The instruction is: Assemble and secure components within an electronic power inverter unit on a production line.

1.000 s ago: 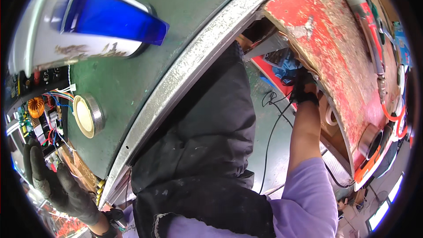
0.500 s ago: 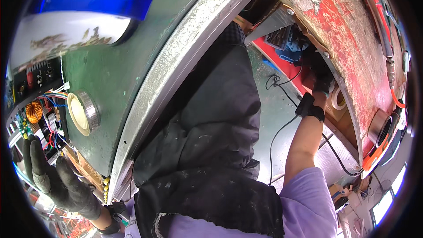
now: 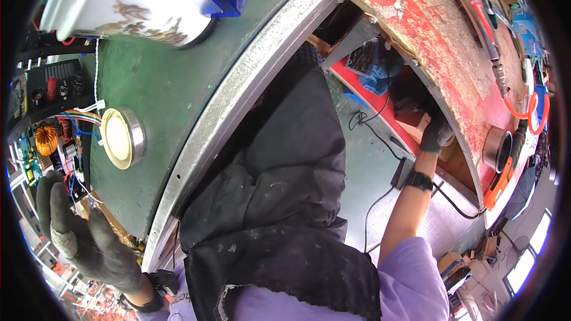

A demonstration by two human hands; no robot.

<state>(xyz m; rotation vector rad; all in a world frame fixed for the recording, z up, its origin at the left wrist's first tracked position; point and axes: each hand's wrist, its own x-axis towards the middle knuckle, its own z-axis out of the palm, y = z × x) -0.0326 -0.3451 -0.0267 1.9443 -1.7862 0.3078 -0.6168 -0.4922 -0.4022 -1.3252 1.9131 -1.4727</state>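
Grey-gloved right hand [image 3: 437, 134] beneath flaked red board [image 3: 431, 41] (rough-edged), left hand [image 3: 95, 249] spread.

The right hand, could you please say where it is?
Right of centre in the head view, the right hand is at the compartment under the red board.
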